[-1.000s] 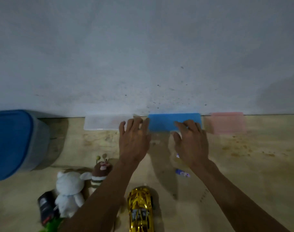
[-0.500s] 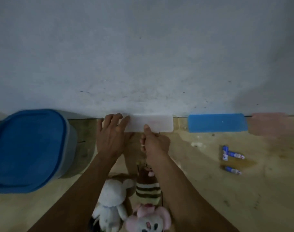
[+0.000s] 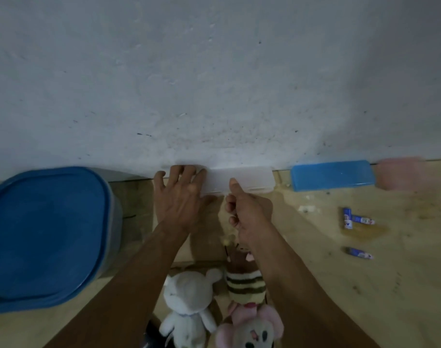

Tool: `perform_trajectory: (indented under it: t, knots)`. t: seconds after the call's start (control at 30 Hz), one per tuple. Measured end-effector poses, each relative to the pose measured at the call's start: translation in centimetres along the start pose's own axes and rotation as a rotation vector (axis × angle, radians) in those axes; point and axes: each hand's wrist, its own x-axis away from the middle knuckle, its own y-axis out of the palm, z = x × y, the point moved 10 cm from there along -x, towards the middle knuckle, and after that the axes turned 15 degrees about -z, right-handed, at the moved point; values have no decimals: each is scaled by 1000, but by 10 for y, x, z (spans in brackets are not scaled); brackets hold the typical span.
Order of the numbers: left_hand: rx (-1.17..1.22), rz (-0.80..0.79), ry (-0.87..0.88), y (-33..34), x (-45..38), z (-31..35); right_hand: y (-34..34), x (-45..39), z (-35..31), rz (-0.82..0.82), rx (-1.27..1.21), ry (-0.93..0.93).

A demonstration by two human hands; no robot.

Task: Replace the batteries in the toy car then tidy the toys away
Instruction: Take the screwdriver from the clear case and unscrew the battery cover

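Note:
A clear white plastic box (image 3: pixel 249 178) lies against the wall on the wooden surface. My left hand (image 3: pixel 181 199) rests flat on its left end with the fingers spread. My right hand (image 3: pixel 249 212) has its thumb on the box's front edge and its fingers curled just below that edge. To the right lie a blue box (image 3: pixel 332 175) and a pink box (image 3: pixel 400 173). Three small blue batteries (image 3: pixel 352 218) are loose on the surface at the right. The toy car is out of view.
A grey tub with a blue lid (image 3: pixel 43 234) stands at the left. Near me lie a white plush (image 3: pixel 186 302), a striped plush (image 3: pixel 244 285) and a pink mouse plush (image 3: pixel 252 330), partly under my forearms. A white wall closes the far side.
Both hands left the blue box and moved left onto the clear box. My view swung left, so the gold car dropped out of sight and the batteries came into view.

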Motion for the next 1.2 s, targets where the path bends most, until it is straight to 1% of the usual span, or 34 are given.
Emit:
perform_trajectory:
  t: [0.13,0.23,0.3,0.43,0.53,0.57,0.6,0.67,0.7,0.73,0.83,0.93,1.1,1.2]
  knots:
    - [50,22,-6,-2,9,-3,1,2,-4,-38,19,-17]
    - [106,69,3,-5,25,-6,4,8,-17,-46,39,-42]
    - [93,84,24,-5,36,-7,7,11,-25,-63,74,-54]
    - [56,40,7,-3,37,-12,11,8,-39,-82,100,-65]
    - [24,3,-15,-4,27,-15,13,5,-46,-146,126,-89]
    - [21,-14,-18,-3,23,-16,10,4,-51,-149,194,-141]
    - [18,-30,-20,-2,21,-16,6,3,-59,-122,346,-230]
    - [5,-51,-30,0,19,-17,10,8,-80,-31,852,-472]
    - [0,-57,-37,1,19,-17,18,11,-83,-13,1091,-553]
    - [-5,-62,-46,2,19,-18,27,12,-82,-18,1271,-592]
    - [-6,-63,-62,3,19,-18,47,9,-75,-56,1590,-630]
    - [-7,-59,-64,4,20,-19,58,4,-71,-27,1728,-668]
    - [14,-36,-70,6,20,-24,64,-1,-68,16,1801,-709]
    - [22,-31,-80,4,21,-23,71,0,-67,-8,1838,-737]
